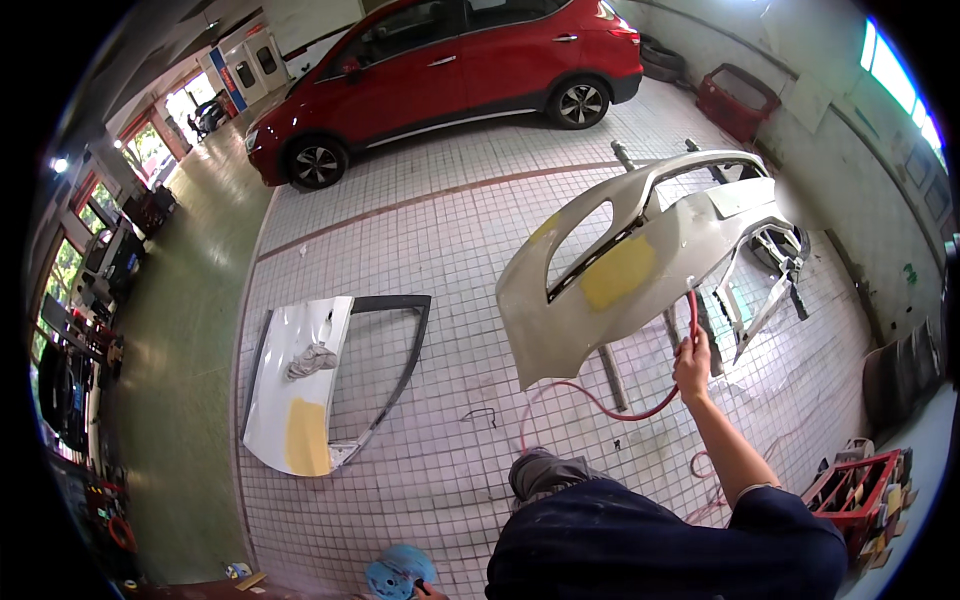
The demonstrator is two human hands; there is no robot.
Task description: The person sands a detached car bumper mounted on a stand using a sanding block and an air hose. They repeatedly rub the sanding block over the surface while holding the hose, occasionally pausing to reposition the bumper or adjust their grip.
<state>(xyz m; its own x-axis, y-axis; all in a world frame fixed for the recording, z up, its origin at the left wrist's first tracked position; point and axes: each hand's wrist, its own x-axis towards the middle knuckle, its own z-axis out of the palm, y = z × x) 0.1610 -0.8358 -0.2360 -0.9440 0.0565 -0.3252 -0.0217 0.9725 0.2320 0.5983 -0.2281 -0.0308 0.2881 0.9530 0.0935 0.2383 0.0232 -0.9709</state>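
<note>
My right hand (692, 367) is closed round a red hose (655, 408), held out below the lower edge of a light grey car bumper (690, 240). The hose's upper end rises to the bumper's edge; whether it touches, I cannot tell. A broad yellow filler patch (618, 273) covers part of the bumper, which rests on a stand (612, 378). Only a bit of my left hand (430, 592) shows at the bottom edge, its fingers at a small dark piece beside a round blue object (395, 572). What it grips is unclear.
On the tiled floor at left lies a white car door (290, 390) with a yellow patch and a grey cloth (312, 361). A red car (450, 75) stands at the back. A red rack (850, 495) is at right; hose coils (705, 465) lie near my right arm.
</note>
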